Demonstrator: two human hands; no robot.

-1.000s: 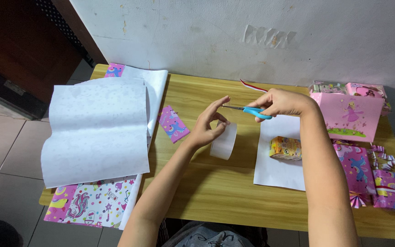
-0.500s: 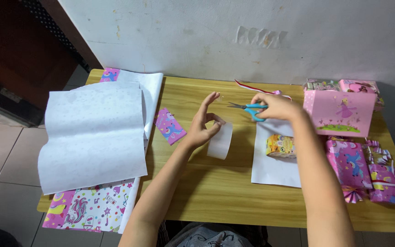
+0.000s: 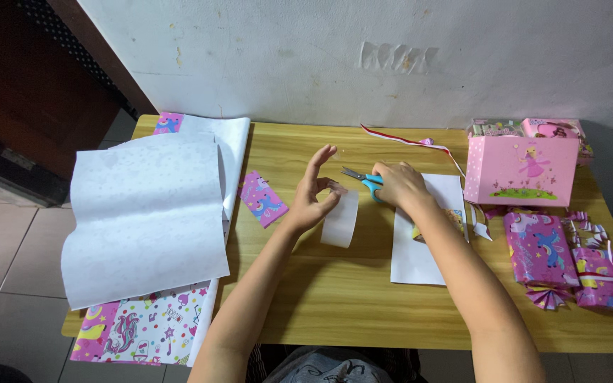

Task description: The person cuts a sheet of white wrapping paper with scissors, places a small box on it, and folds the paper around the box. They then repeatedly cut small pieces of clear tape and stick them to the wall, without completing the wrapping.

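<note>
Scissors (image 3: 365, 179) with blue handles are lying under the right hand (image 3: 400, 186), blades pointing left and slightly far, toward the left hand (image 3: 313, 196). The right hand is covering the handles, fingers curled over them; I cannot tell whether it is actually gripping them or only resting on top. The left hand is pinching the far edge of a small white paper strip (image 3: 340, 218) between thumb and forefinger, the other fingers spreading upward. The strip is hanging with its long axis running near to far, its top edge just beside the scissor tips, so the blades are sitting immediately right of the paper and the left hand is the one nearer to it.

A white sheet (image 3: 420, 245) is lying on the wooden table (image 3: 335, 298) beneath the right forearm, with a small colourful packet (image 3: 454, 218) on it, partly hidden by the arm. To the far right a pink gift box (image 3: 521, 170) is standing upright; what it is holding is not visible. Near it, wrapped pink parcels (image 3: 539, 248) are lying side by side, one tied with ribbon. A red-and-white ribbon (image 3: 406, 140) is trailing along the far edge. On the left, a large white wrapping sheet (image 3: 143, 213) is overlapping patterned paper, and a small pink paper scrap (image 3: 262, 198) is lying between it and the left hand.
</note>
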